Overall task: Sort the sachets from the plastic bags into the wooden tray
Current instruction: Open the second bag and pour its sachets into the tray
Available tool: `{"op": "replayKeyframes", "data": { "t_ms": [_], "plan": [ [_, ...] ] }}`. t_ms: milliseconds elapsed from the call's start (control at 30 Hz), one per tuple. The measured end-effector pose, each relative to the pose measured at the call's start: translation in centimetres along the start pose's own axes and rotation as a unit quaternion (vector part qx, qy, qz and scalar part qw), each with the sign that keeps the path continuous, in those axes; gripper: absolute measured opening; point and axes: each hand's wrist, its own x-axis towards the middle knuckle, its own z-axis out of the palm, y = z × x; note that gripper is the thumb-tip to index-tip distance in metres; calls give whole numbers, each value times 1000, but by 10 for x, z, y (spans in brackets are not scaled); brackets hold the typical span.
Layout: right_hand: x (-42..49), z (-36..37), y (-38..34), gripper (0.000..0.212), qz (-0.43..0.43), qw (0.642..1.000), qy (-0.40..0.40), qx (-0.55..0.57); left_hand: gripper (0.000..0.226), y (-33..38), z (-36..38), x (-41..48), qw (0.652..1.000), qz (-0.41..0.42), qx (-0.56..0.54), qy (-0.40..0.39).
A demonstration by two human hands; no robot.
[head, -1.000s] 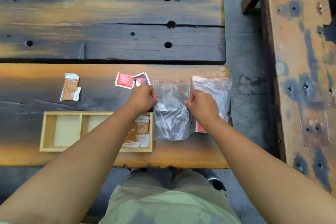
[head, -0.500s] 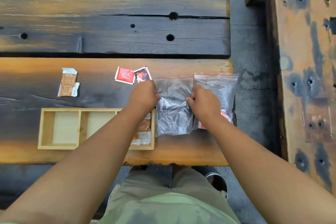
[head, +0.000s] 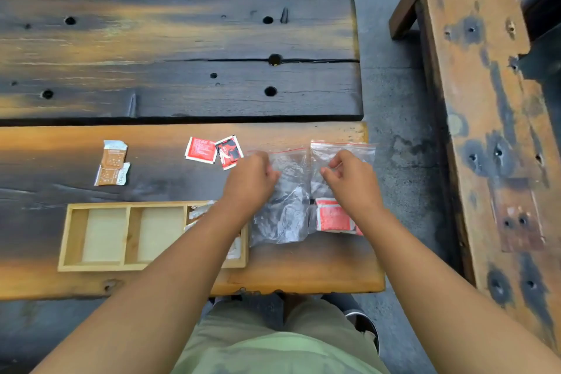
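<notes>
A wooden tray (head: 73, 237) with three compartments lies near the table's front edge. My left arm covers most of its right compartment, where sachets (head: 200, 209) show. Two clear plastic bags lie side by side to its right. My left hand (head: 252, 182) is curled on the left side of the empty-looking left bag (head: 285, 215). My right hand (head: 352, 182) hovers over the right bag (head: 343, 149) with fingers loosely apart; a red sachet (head: 331, 215) lies inside that bag. Two red sachets (head: 200, 149) and two brown sachets (head: 112, 165) lie loose on the table.
The dark and orange plank table (head: 182, 85) ends just right of the bags, with grey floor (head: 391, 100) beyond. A wooden bench (head: 479, 100) runs along the far right. My knees and a shoe (head: 364, 322) show below the table's front edge.
My hands have moved apart. The right hand has let go of the left bag's top and shifted right over the right bag, uncovering the red sachet inside. The left hand stays on the left bag.
</notes>
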Motion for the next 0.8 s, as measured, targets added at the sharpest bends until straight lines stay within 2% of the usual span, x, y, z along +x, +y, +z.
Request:
{"op": "replayKeyframes", "data": {
  "t_ms": [33,100,167,267,367,500,667,800],
  "plan": [
    [-2,-7,8,15,13,1000,16,12,20,10,6,-5,998,-2,-67,-21],
    [-5,-17,26,14,42,998,51,24,19,27,21,-15,972,-36,-218,-82],
    [-7,-23,43,22,61,995,72,23,14,37,40,-19,953,-63,-273,-115],
    [-9,-20,63,32,101,993,46,35,7,42,66,-18,958,-69,-252,-116],
    [-10,-15,73,40,144,984,34,95,18,48,75,-16,966,-78,-225,-105],
    [-7,-13,75,23,187,972,-3,146,23,54,75,-12,980,-66,-171,-78],
    [-7,-13,76,18,144,971,3,190,14,59,80,-10,981,-54,-163,-89],
    [-14,-19,68,21,128,941,2,312,10,61,80,-11,972,-65,-198,-105]
  ]
}}
